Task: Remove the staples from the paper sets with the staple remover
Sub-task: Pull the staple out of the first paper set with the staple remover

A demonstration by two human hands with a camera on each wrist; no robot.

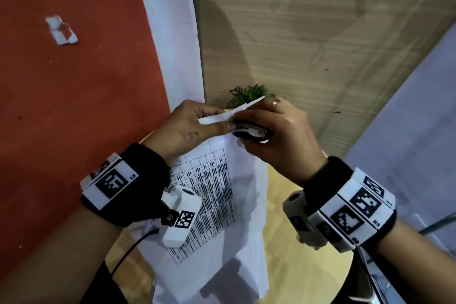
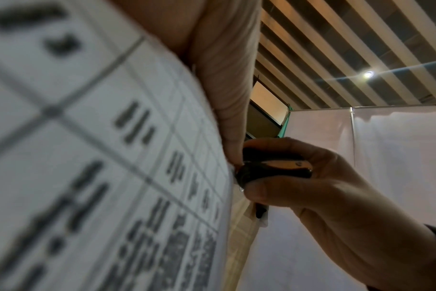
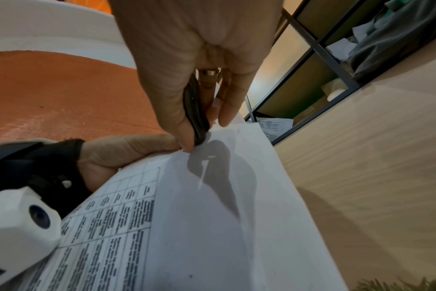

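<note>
A stapled paper set point(image 1: 222, 200) with a printed table hangs in the air above the table. My left hand point(image 1: 190, 123) pinches its top corner, thumb on the front sheet. My right hand point(image 1: 269, 128) squeezes a black and silver staple remover point(image 1: 251, 131) with its jaws at that same corner. In the left wrist view the staple remover point(image 2: 274, 169) sits right beside my left thumb tip at the edge of the paper set point(image 2: 112, 177). The right wrist view shows the staple remover point(image 3: 196, 110) biting the corner of the paper set point(image 3: 212, 216). The staple itself is hidden.
A round wooden table point(image 1: 296, 242) lies below the paper. A small green plant point(image 1: 249, 94) stands behind my hands. A red wall point(image 1: 74, 81) is at the left, a wood-panelled wall point(image 1: 320, 32) ahead. Shelves point(image 3: 311, 59) with papers are at the right.
</note>
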